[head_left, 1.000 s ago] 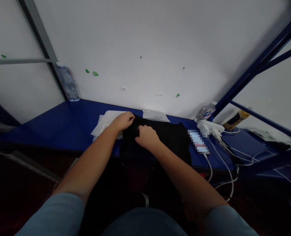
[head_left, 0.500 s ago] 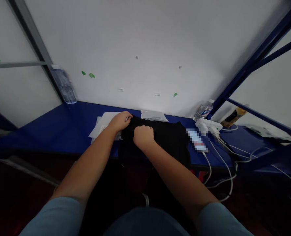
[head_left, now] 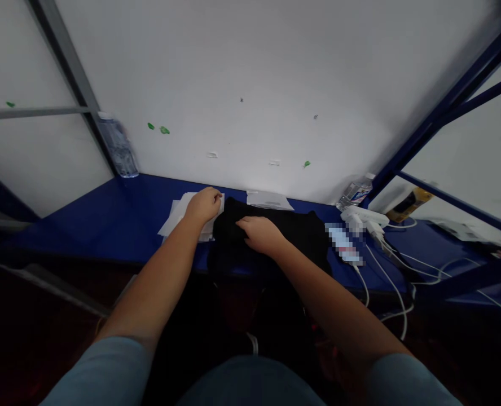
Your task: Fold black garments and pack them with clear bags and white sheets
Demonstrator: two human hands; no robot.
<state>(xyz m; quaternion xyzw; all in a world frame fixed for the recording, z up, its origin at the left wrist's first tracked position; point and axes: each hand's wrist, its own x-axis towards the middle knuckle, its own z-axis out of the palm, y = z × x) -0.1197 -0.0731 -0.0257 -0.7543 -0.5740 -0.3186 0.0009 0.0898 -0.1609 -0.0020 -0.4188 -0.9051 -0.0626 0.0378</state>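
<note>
A dark piece of black cloth (head_left: 293, 228), apparently a folded garment, lies on the blue desk and hangs over its front edge. My left hand (head_left: 205, 205) hovers above the white papers (head_left: 178, 217), just left of the cloth's far left corner; its fingers are loosely bent, apart, and hold nothing I can see. On the cloth's left part rests my right hand (head_left: 262, 233), fingers stretched out leftward over the fabric. The dark folds do not show clearly.
Along the wall stand a large water bottle (head_left: 121, 149) on the left and a smaller bottle (head_left: 356, 192) on the right. A phone (head_left: 344, 244), a white power strip (head_left: 364, 217) and several cables lie right of the cloth. Blue desk (head_left: 102, 225) extends left.
My left hand has come off the cloth's far left corner. The right hand has gone from a closed fist to outstretched fingers on the cloth. The view has shifted slightly.
</note>
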